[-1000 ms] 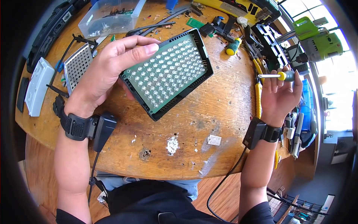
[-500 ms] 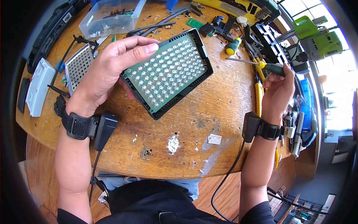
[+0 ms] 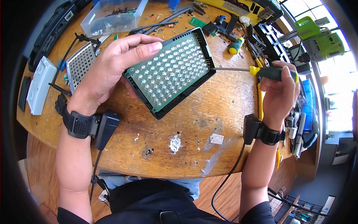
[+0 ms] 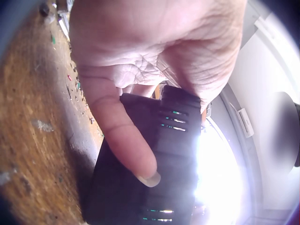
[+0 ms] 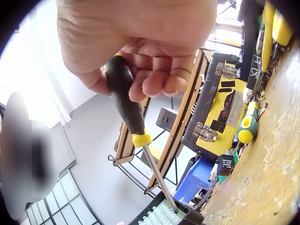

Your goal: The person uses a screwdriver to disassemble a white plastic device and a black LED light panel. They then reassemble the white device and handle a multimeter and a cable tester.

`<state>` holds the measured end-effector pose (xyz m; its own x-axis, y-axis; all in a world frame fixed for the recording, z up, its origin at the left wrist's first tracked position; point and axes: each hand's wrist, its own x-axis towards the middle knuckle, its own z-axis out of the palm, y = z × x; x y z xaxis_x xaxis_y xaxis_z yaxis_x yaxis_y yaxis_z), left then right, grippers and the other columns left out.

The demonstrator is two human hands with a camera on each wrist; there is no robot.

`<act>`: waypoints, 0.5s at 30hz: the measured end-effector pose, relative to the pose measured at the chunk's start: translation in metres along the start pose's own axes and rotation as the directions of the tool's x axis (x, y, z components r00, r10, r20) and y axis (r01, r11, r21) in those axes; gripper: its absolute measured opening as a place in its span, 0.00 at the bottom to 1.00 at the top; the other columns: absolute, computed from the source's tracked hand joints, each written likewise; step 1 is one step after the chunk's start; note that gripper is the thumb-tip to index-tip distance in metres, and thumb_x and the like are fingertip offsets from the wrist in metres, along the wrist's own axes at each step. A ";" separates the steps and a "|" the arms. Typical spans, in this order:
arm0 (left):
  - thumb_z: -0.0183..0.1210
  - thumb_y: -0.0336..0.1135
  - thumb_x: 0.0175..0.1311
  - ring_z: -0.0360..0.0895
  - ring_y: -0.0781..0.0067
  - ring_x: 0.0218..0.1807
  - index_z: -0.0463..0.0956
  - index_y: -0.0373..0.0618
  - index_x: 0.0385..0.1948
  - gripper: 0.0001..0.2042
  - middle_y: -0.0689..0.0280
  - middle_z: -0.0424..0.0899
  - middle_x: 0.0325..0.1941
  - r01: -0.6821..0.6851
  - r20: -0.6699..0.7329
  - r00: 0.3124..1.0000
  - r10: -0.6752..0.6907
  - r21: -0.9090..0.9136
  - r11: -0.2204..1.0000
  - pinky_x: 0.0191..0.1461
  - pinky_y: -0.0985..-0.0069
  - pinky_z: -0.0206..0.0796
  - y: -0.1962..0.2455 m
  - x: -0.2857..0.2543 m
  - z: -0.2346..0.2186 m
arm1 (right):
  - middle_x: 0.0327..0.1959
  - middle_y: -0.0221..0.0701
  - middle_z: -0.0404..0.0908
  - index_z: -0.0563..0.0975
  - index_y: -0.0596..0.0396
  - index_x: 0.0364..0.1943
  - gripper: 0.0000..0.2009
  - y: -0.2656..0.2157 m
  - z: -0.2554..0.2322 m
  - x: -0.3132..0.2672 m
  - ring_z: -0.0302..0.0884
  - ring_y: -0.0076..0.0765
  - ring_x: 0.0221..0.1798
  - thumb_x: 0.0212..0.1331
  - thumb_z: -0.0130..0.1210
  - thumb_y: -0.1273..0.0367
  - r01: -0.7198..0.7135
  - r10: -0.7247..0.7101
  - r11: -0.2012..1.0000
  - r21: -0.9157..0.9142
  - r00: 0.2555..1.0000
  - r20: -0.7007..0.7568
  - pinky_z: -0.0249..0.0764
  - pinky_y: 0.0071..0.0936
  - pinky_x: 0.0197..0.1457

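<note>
My left hand grips a shallow black plastic housing by its upper left side, thumb on top and fingers underneath. Inside it lies a green circuit board set with rows of clear LEDs. The left wrist view shows the housing's dark back with narrow slots and a finger laid across it. My right hand holds a screwdriver by its dark green and yellow handle. The shaft points left, its tip right at the board's right edge near some pins. In the right wrist view the shaft overlaps the housing's corner.
A perforated metal plate and a white plastic piece lie at the left of the wooden table. Behind stands a clear bin. Another screwdriver, pliers and a green power tool are at the right.
My right hand has swung the screwdriver round and brought it left, from apart to the board's right edge, with a firmer grip on the handle. My left hand and the housing have barely moved.
</note>
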<state>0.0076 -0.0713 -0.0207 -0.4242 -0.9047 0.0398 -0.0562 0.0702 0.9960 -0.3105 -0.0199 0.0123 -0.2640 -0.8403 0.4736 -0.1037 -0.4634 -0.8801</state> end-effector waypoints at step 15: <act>0.57 0.50 0.62 0.77 0.79 0.48 0.73 0.37 0.54 0.26 0.64 0.81 0.47 0.086 0.036 0.996 -0.086 0.005 0.996 0.56 0.83 0.64 0.008 -0.002 -0.003 | 0.34 0.35 0.79 0.77 0.64 0.38 0.11 -0.009 0.003 -0.006 0.73 0.23 0.24 0.58 0.54 0.67 0.082 -0.067 0.981 -0.178 0.994 0.092 0.67 0.18 0.27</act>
<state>0.0109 -0.0699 -0.0130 -0.4497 -0.8918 -0.0485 -0.0971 -0.0052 0.9953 -0.3048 -0.0120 0.0172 -0.1671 -0.8298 0.5324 -0.2941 -0.4734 -0.8303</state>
